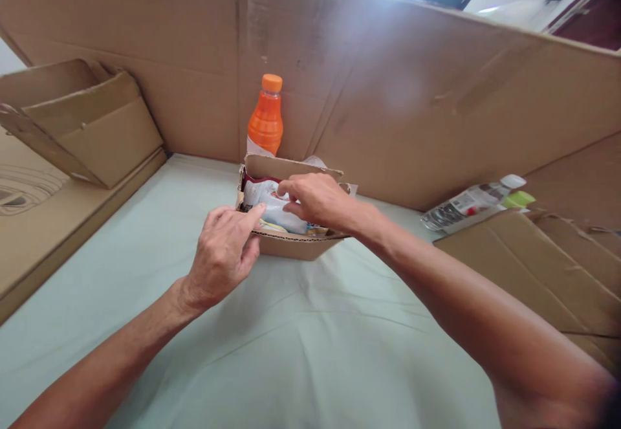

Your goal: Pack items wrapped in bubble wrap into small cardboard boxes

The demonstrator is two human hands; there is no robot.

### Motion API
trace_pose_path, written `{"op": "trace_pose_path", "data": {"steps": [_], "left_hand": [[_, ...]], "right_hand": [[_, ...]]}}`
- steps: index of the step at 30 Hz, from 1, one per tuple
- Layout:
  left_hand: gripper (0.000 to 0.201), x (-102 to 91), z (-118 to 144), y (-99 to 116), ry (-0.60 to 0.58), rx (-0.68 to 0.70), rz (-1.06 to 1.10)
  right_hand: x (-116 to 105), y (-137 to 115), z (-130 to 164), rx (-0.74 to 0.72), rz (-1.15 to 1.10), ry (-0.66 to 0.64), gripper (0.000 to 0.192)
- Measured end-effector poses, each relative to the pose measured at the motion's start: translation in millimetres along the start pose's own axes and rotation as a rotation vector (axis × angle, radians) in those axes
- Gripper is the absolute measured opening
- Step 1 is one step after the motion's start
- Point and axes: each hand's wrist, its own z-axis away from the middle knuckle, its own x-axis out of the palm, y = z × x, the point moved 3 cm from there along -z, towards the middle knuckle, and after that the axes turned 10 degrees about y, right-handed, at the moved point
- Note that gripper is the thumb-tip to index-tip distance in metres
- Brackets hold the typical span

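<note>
A small open cardboard box (301, 248) stands on the pale green cloth in the middle of the head view. Inside lies a white plastic packet (276, 212) with coloured print, and bits of other packets show around it. My left hand (223, 248) grips the box at its near left corner, thumb over the rim. Over the box opening, my right hand (317, 199) is bent down above the packet, with a gap between thumb and index finger. Its other fingers are partly hidden, and nothing is visibly held in it.
An orange bottle (266, 118) stands behind the box against a tall cardboard wall (194, 86). Cardboard boxes flank the cloth (310, 338), an open one (111, 138) at left and another (514, 267) at right. A clear bottle (470, 202) leans beside a green cap (519, 199).
</note>
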Motion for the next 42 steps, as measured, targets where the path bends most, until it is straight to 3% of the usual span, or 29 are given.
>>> {"op": "trace_pose_path", "data": {"steps": [3,5,8,11,13,14,16,18,22,24,26,29,32,36,38,40,42], "left_hand": [[0.06,1.9,-3.6,-0.7,0.015,0.009,-0.039],[0.062,0.2,-4.3,-0.7,0.032,0.023,-0.043],[0.074,-10.5,3.5,-3.1,0.095,0.014,-0.007],[0.081,-20.5,25.9,-16.9,0.077,-0.198,0.087],[0.078,-19.0,45.9,-31.3,0.009,-0.442,0.192],[0.078,-15.4,55.0,-38.1,-0.017,-0.554,0.25],[0.08,-3.6,66.5,-49.0,-0.035,-0.725,0.365],[0.081,12.7,67.3,-54.6,-0.039,-0.838,0.487],[0.075,40.3,53.7,-45.7,-0.031,-0.95,0.59],[0.073,44.8,52.8,-28.7,-0.026,-0.934,0.55],[0.074,43.2,60.2,-4.3,-0.066,-0.884,0.524],[0.075,27.1,82.0,32.2,-0.148,-0.802,0.531],[0.072,-6.3,104.3,42.2,-0.165,-0.819,0.512],[0.073,-60.0,113.1,12.7,0.024,-0.977,0.335],[0.075,-80.0,109.2,1.7,0.128,-0.973,0.227],[0.077,-90.8,108.3,0.0,0.144,-0.931,0.162],[0.077,-94.7,114.5,2.5,0.089,-0.905,0.134]], "right_hand": [[12.5,1.9,-5.4,-0.04,-0.13,-0.225,0.037],[7.7,8.3,0.0,-0.044,-0.247,-0.224,0.041],[-16.7,28.5,38.6,0.049,-0.408,0.109,0.038],[-23.5,54.7,109.0,0.317,-0.489,0.507,0.027],[-2.9,63.5,149.8,0.485,-0.534,0.614,0.025],[14.0,63.2,162.2,0.538,-0.579,0.609,0.027],[52.4,53.9,168.2,0.589,-0.7,0.547,0.043],[84.2,38.5,153.9,0.592,-0.814,0.503,0.056],[104.9,20.6,126.2,0.663,-0.893,0.54,0.044],[104.8,19.9,138.5,0.714,-0.892,0.544,0.039],[105.2,19.8,169.6,0.75,-0.88,0.574,0.036],[106.1,10.5,223.7,0.803,-0.866,0.646,0.034],[101.1,-17.0,239.9,0.792,-0.89,0.64,0.033],[91.2,-59.6,184.2,0.603,-0.955,0.558,0.045],[91.2,-72.8,151.8,0.497,-0.995,0.529,0.049],[95.6,-78.5,134.2,0.448,-1.031,0.511,0.048],[102.0,-76.2,132.9,0.461,-1.057,0.5,0.046]]}}
